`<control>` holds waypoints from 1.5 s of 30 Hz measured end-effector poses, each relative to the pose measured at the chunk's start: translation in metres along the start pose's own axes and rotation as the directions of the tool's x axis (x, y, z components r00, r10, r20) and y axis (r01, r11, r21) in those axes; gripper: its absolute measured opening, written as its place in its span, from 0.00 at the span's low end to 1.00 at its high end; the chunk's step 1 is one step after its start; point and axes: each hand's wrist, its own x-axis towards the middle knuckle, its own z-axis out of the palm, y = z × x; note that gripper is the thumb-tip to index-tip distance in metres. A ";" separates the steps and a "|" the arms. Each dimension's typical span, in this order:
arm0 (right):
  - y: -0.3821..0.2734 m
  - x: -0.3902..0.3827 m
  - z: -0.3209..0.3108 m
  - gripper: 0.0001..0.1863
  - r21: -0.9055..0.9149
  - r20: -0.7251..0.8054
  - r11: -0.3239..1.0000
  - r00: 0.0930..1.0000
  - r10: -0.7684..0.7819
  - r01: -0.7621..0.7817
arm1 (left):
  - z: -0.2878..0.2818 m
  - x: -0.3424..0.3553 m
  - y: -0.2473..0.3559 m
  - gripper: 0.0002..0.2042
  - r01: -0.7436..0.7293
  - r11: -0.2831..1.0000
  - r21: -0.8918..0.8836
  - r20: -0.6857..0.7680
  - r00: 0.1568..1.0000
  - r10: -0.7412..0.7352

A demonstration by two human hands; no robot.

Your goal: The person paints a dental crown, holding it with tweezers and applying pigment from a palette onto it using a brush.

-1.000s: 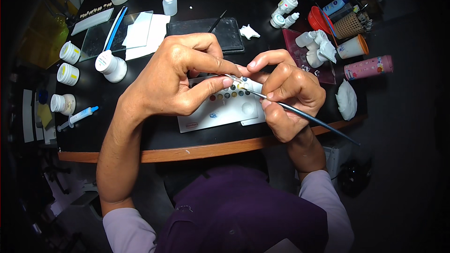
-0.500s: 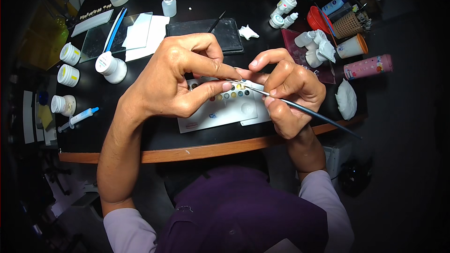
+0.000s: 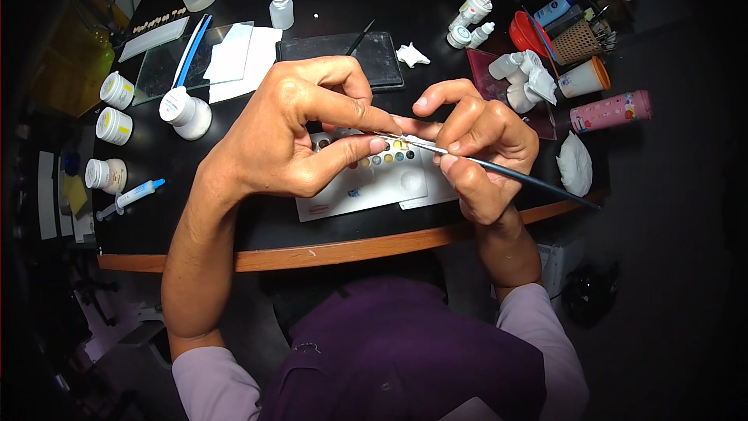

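My left hand [image 3: 300,125] is closed, thumb and forefinger pinching something thin and small that the fingers mostly hide. My right hand [image 3: 491,140] grips a slim dark-handled paintbrush [image 3: 538,183] with a silver ferrule. Its tip points left and meets the spot just beyond my left fingertips; whether it touches the small piece is too fine to tell. Beneath both hands lies a white palette [image 3: 335,199] with rows of round colour wells, yellow, green, grey and reddish. Part of the palette is covered by my left hand.
White jars [image 3: 114,126] and a blue-tipped syringe [image 3: 131,197] stand at left. Behind are a dropper bottle [image 3: 281,6] and a dark flat case [image 3: 382,54] with a pointed tool on it. At right are bottles, a crumpled tissue [image 3: 575,165] and a pink cylinder [image 3: 610,111].
The paintbrush has tilted flatter, its handle end rising slightly, and my right fingers have shifted a little with it. My left hand has barely moved.
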 end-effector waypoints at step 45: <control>-0.002 -0.001 0.001 0.04 0.062 -0.014 0.998 1.000 0.012 -0.011 | -0.001 -0.001 0.001 0.14 0.053 0.996 -0.077 0.024 0.998 -0.051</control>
